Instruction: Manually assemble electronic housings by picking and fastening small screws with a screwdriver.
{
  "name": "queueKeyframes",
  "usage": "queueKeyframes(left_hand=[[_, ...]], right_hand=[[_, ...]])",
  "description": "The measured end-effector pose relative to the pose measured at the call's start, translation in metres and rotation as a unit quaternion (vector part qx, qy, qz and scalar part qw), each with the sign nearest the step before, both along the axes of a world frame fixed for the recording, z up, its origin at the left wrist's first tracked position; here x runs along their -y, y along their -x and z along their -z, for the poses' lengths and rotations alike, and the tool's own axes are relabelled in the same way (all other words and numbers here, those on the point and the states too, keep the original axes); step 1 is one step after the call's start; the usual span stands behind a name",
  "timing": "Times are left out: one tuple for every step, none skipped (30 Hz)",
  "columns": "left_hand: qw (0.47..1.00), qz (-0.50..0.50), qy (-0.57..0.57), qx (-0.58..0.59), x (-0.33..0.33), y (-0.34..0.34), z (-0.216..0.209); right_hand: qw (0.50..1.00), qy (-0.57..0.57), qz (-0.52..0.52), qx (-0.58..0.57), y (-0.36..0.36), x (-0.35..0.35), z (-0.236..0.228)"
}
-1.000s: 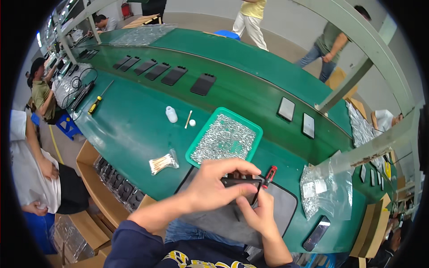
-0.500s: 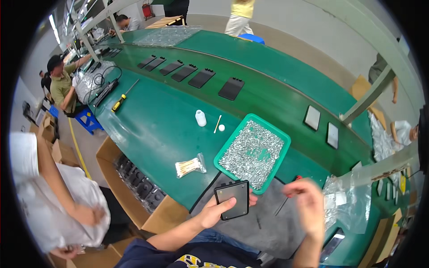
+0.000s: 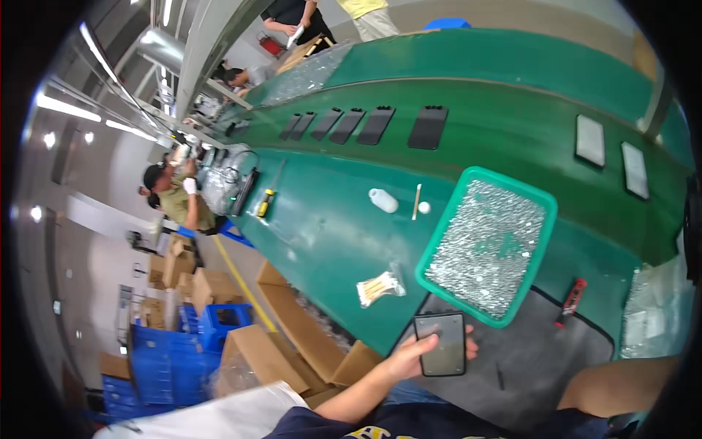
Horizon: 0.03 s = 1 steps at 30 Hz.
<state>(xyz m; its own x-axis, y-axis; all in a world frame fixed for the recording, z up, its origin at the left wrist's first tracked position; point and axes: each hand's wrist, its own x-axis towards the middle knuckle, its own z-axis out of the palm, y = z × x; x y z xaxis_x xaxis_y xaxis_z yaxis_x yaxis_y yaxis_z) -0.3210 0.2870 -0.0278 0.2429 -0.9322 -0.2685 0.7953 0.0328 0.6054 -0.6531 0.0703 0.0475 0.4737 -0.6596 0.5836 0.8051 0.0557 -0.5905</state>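
Observation:
My left hand grips a flat black rectangular device with a grey plate and small screws at its corners. Its thumb lies on the plate and the fingertips come round the far edge. The device is held over the dark grey mat, just below the green tray of small silvery metal parts. Of my right arm, only the forearm shows at the lower right; the hand is beyond the picture's edge. Left of that arm, a red tool and a thin dark piece lie on the mat.
On the green bench are a cotton swab bag, a white bottle, a loose swab and a yellow-black screwdriver. Several black devices line the far strip. Clear plastic bags lie right. Cardboard boxes stand left; a co-worker sits beyond.
The view has swung left, so the bench things sit farther right. My right hand has left the mat and gone out of the picture. The left hand still holds the device.

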Motion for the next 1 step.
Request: queueKeyframes(left_hand=[[1.000, -0.001, -0.022, 0.006, -0.0014, -0.0006, 0.0002]], right_hand=[[1.000, -0.022, -0.001, 0.006, -0.0021, -0.0034, 0.0169]])
